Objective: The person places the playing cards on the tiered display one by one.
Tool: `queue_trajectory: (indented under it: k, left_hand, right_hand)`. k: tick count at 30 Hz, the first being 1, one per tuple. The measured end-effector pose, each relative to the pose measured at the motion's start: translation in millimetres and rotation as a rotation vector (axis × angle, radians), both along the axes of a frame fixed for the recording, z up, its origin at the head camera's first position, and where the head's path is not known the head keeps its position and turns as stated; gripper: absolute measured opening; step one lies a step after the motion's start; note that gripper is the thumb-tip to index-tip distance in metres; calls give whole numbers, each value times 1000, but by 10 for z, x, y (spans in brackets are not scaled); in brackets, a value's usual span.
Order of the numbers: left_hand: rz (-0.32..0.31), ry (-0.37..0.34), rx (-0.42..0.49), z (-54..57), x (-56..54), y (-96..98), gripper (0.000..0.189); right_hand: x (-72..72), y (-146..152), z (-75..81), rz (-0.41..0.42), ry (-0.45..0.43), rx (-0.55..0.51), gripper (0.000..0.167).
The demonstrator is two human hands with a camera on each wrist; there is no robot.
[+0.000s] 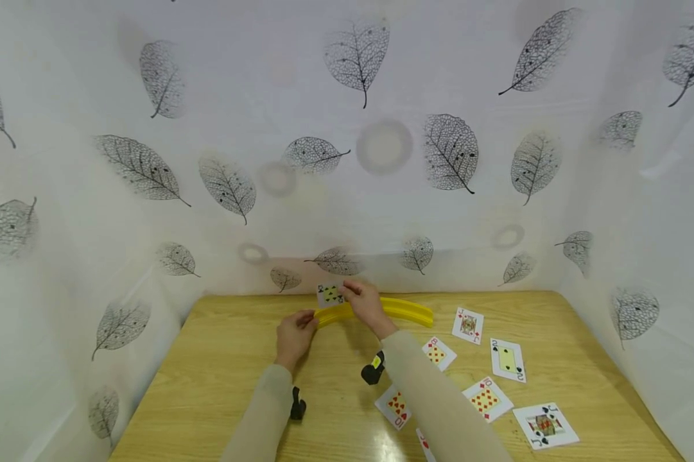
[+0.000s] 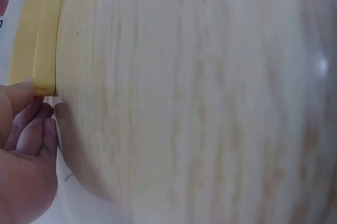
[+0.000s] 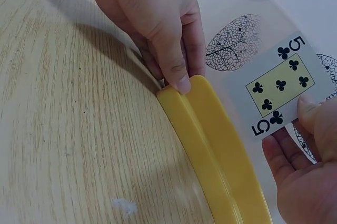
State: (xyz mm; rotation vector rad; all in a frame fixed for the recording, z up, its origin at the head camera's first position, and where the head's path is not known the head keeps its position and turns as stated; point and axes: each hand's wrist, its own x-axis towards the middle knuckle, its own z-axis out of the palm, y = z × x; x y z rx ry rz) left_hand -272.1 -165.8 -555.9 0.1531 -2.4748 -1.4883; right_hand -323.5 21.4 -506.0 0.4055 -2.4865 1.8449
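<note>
A curved yellow card holder (image 1: pixel 407 310) with a groove along it lies near the table's back edge. My left hand (image 1: pixel 296 337) pinches its left end, with the thumb on top in the right wrist view. Between the thumb and fingers of my right hand (image 1: pixel 366 307) is a five of clubs (image 3: pixel 280 84), gripped at one corner. This card stands raised behind the holder, its face toward me and apart from the groove. In the left wrist view, only the holder's end (image 2: pixel 45 50) and part of the left hand (image 2: pixel 29 155) show.
Face-up cards lie spread on the right of the wooden table (image 1: pixel 219 372), among them a jack of diamonds (image 1: pixel 468 325), a two of spades (image 1: pixel 507 360), a ten of diamonds (image 1: pixel 488 399) and a jack of spades (image 1: pixel 546 426). A leaf-patterned curtain (image 1: pixel 381 212) surrounds the table.
</note>
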Motion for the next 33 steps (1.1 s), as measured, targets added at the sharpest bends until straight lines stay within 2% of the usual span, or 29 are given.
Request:
queue_trajectory:
  k: [13, 23, 33]
  left_hand:
    - [5, -4, -30, -20, -14, -3, 22]
    - [5, -14, -21, -21, -12, 1, 23]
    - [9, -27, -14, -23, -25, -3, 23]
  right_hand:
    - [-48, -45, -20, 9, 9, 57, 38]
    - [-62, -70, -29, 28, 98, 103, 33]
    - [-87, -81, -84, 22, 83, 118, 34]
